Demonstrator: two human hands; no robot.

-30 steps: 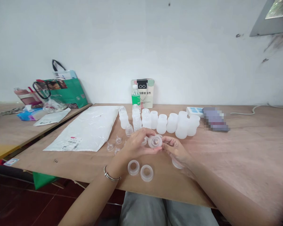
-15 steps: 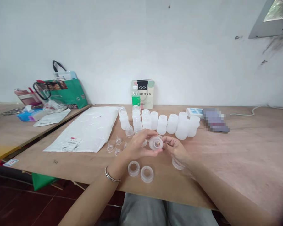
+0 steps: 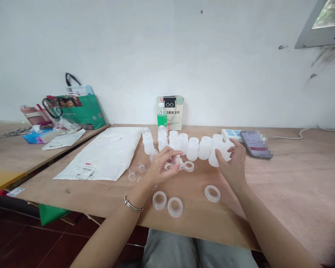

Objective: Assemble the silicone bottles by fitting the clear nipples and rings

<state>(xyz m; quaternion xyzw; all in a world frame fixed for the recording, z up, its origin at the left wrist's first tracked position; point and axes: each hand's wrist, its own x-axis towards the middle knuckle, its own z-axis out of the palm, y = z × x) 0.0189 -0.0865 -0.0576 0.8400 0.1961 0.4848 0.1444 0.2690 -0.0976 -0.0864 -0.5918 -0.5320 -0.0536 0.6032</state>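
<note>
My left hand (image 3: pixel 162 166) is closed, with a clear baby bottle nipple (image 3: pixel 177 161) held between thumb and fingers; whether a ring is fitted around it is hard to make out. My right hand (image 3: pixel 235 163) is open, its thumb and fingers spread in front of the rightmost white baby bottles (image 3: pixel 215 156). Whether it touches one cannot be told. Translucent collar rings lie on the table: one ring (image 3: pixel 212 193) below my right hand, another ring (image 3: pixel 159 200) and a ring (image 3: pixel 175 207) near the front edge. Loose nipples (image 3: pixel 132 175) lie left of my left hand.
A row of white bottles (image 3: pixel 193 149) stands behind my hands, some with clear tops. A white plastic mailer (image 3: pixel 100 152) lies left. Behind are a green-labelled water bottle (image 3: pixel 162 118) and paper bag (image 3: pixel 177 111). A phone (image 3: pixel 254 143) and power strip (image 3: pixel 231 134) lie right.
My right hand has let go of the nipple piece and moved right and up toward the bottles, its fingers spreading. My left hand still holds the piece, turned a different way.
</note>
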